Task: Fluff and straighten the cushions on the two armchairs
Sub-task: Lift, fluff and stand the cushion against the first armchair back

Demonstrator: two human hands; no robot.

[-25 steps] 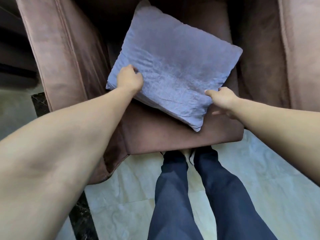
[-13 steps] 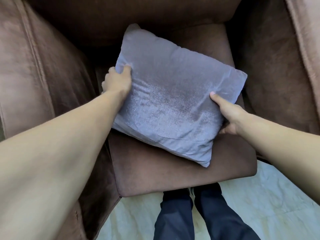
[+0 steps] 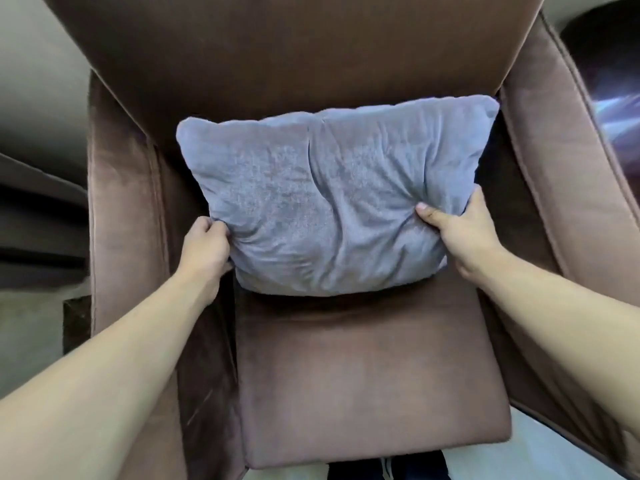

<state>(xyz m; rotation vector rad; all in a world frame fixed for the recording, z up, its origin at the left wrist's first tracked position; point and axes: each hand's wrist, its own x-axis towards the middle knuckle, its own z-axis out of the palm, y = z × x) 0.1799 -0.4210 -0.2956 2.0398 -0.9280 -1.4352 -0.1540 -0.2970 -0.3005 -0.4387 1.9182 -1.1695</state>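
Observation:
A grey-blue square cushion (image 3: 322, 202) stands propped against the backrest of a brown velvet armchair (image 3: 363, 382), its lower edge on the seat. My left hand (image 3: 206, 247) grips the cushion's lower left side. My right hand (image 3: 460, 233) grips its lower right side, thumb pressed into the front face. The fabric is creased and dented between the two hands. Only this one armchair is in view.
The chair's left armrest (image 3: 121, 209) and right armrest (image 3: 554, 161) flank the seat closely. Pale tiled floor (image 3: 540, 459) shows below the seat's front edge, beside my dark trousers. A dark shiny object (image 3: 609, 81) sits at the upper right.
The cushion has gone from lying tilted on the seat to standing squarely against the backrest. Both hands slid down to its lower sides and squeeze it. My head has moved in over the chair.

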